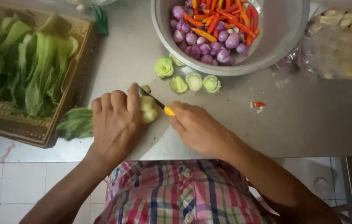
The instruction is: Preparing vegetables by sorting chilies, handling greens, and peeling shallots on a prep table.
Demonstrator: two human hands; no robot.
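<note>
The left hand (115,120) pressed down with curled fingers on a pale green leafy vegetable stalk (149,110) lying on the grey metal counter (309,120), while the right hand (196,126) was clenched round the yellow handle of a small dark-bladed knife (159,104), its blade laid across the stalk's base. To cut cleanly here, I judged, the left fingertips had to stay tucked back from the blade, the stalk held flat against rolling, and the stroke kept straight down (the thumb sat very near the edge). Four pale green cut stalk bases (194,81) lay just beyond, close to a round steel bowl (284,37) holding peeled purple shallots (209,43) and red and orange chillies (225,18). At the left, a woven brown basket (59,120) held trimmed green leaves (30,66). A clear plastic bag (333,49) at the right held pale peeled pieces, perhaps garlic.
</note>
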